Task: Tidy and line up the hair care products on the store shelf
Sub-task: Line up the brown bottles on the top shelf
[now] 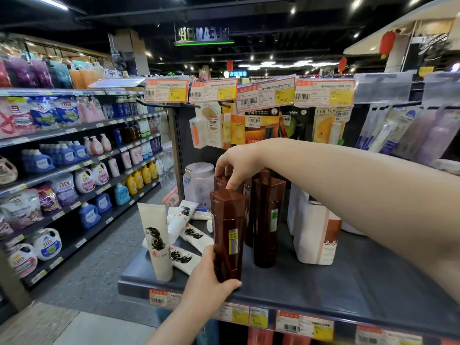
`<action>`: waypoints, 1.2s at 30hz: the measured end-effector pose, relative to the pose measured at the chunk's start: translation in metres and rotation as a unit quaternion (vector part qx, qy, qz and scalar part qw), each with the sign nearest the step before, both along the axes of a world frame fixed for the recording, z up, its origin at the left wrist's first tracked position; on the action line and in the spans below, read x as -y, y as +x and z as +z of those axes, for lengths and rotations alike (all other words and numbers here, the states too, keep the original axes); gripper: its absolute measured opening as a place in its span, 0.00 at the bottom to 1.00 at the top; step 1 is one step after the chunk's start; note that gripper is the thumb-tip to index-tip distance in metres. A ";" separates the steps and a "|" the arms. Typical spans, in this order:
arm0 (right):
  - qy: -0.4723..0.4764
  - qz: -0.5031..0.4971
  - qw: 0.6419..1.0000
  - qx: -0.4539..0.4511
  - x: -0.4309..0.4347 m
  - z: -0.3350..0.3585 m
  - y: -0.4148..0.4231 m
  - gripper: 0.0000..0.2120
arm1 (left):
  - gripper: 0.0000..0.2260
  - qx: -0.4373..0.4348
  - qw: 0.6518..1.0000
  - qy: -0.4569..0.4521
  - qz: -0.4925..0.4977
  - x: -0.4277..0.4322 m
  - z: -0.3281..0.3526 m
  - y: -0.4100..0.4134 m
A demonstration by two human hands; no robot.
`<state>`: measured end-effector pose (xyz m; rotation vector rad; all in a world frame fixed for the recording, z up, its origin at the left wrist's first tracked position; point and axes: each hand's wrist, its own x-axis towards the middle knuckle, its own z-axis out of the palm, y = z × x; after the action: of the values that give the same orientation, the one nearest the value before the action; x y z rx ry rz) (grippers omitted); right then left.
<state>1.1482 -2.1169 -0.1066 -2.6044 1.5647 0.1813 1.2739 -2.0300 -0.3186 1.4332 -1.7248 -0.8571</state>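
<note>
Left hand [209, 282] tight around front brown bottle [229, 232], right hand [236, 165] tight on rear bottle [220, 182], white tubes [155, 220] alongside.

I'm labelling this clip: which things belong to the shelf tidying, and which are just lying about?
Job: left hand gripping the front brown bottle; right hand pinching the rear brown bottle; tall brown bottle; white tubes.
Lying about: hanging cards; price tags; detergent jugs.

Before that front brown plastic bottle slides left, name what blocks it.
The upright white tube with black hair print stands left of the front brown bottle, and fallen white tubes lie behind it. The left hand grips the bottle's base. The right hand pinches a rear brown bottle.
</note>
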 end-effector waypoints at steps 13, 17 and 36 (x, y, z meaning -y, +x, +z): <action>-0.012 -0.005 0.999 -0.029 -0.004 0.000 0.002 0.25 | 0.26 -0.004 1.000 -0.009 0.013 -0.001 0.001 -0.003; -0.016 -0.007 1.000 -0.020 -0.005 -0.001 0.001 0.25 | 0.25 -0.009 1.000 -0.001 0.011 -0.002 0.000 -0.003; -0.011 -0.030 0.999 -0.013 -0.006 -0.002 -0.002 0.26 | 0.34 -0.004 1.000 -0.002 -0.002 -0.002 0.000 -0.002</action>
<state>1.1466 -2.1111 -0.1086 -2.5767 1.6614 0.1963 1.2719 -2.0278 -0.3185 1.4217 -1.7236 -0.8598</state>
